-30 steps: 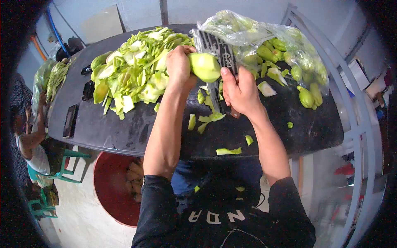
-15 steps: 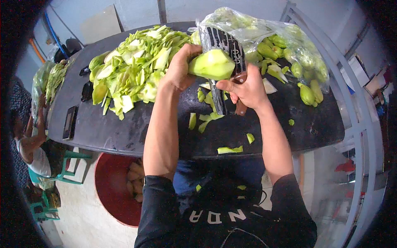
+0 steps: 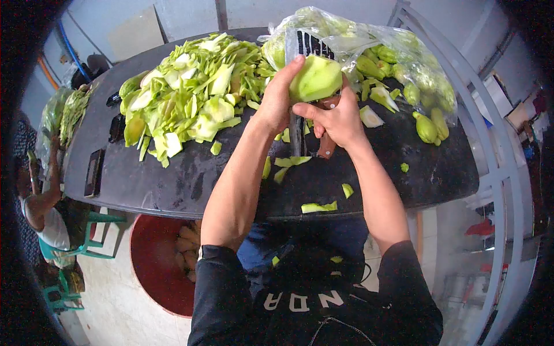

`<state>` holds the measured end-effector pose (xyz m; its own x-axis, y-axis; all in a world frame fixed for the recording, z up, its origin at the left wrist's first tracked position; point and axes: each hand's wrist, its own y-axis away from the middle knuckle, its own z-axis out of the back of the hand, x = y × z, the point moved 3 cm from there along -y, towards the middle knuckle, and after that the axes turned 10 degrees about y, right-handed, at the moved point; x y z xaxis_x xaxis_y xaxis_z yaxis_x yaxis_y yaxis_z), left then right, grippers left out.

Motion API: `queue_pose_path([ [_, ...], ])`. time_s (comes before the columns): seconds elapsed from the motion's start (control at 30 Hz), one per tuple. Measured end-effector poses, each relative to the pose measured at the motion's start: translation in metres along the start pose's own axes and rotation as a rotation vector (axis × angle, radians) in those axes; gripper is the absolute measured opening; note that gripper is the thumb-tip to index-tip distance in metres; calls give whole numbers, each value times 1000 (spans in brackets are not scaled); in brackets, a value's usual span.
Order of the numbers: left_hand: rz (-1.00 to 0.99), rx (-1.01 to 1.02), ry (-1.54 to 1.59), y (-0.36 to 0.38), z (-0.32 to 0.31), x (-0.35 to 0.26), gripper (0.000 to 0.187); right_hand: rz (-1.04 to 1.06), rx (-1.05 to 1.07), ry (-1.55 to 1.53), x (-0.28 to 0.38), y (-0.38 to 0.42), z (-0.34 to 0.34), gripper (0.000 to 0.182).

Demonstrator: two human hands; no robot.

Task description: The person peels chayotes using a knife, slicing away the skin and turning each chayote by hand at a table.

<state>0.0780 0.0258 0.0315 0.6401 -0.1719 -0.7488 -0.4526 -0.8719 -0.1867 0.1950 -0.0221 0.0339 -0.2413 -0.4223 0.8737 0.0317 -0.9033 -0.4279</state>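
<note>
My left hand (image 3: 277,102) is wrapped round the back of a pale green, peeled chayote (image 3: 315,79), its cut facets showing. In my right hand (image 3: 341,120) is a wide-bladed knife with a riveted wooden handle (image 3: 326,146). The blade stands behind the chayote, partly hidden by it, and my right thumb reaches out below the fruit. A large heap of green cut pieces (image 3: 196,95) lies left of my left hand. Beneath my hands, a few green scraps (image 3: 291,161) are scattered on the dark table (image 3: 231,179).
A clear plastic bag (image 3: 358,32) of chayotes spreads at the back right, with whole chayotes (image 3: 426,128) by its mouth. A phone-like dark object (image 3: 94,173) lies at the left edge. A red tub (image 3: 153,277) stands below. Another person (image 3: 43,207) sits at far left.
Both hands have shifted slightly right, and the chayote has moved up and right and turned in my left hand. The knife blade shows less above it.
</note>
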Motion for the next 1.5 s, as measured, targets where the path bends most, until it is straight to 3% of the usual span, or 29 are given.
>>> queue_pose_path([
  [0.17, 89, 32, 165, -2, 8, -3, 71, -52, 108, -187, 4, -2, 7, 63],
  [0.23, 66, -104, 177, 5, 3, -8, 67, -100, 233, -277, 4, 0, 4, 62],
  [0.27, -33, -123, 149, 1, 6, -6, 59, -99, 231, -277, 2, 0, 5, 62],
  [0.37, -26, -122, 150, -2, 11, -1, 52, -134, 317, -238, -7, -1, 0, 61],
  [0.5, -71, -245, 197, 0, 11, 3, 49, -193, 237, -222, -11, -1, -5, 58],
  [0.67, 1, -309, 359, -4, 25, 10, 69, -250, 195, -304, -13, -1, -7, 47],
  [0.77, -5, -359, 497, -6, 25, 10, 71, -257, 107, -351, -17, -3, -6, 39],
  [0.93, -68, -351, 606, -21, 61, 3, 52, -251, -51, -214, -29, -13, 19, 32],
  [1.13, -163, -548, 505, -22, 76, -3, 42, -271, -70, 25, -39, -16, 34, 21],
  [1.3, -68, -446, 394, -38, 104, 8, 36, -237, -144, 127, -39, -17, 40, 19],
  [1.37, -92, -492, 214, -36, 102, 8, 38, -217, -178, 133, -34, -16, 44, 18],
  [1.5, -101, -539, 209, -46, 122, 19, 37, -83, -240, 138, -17, -15, 52, 12],
])
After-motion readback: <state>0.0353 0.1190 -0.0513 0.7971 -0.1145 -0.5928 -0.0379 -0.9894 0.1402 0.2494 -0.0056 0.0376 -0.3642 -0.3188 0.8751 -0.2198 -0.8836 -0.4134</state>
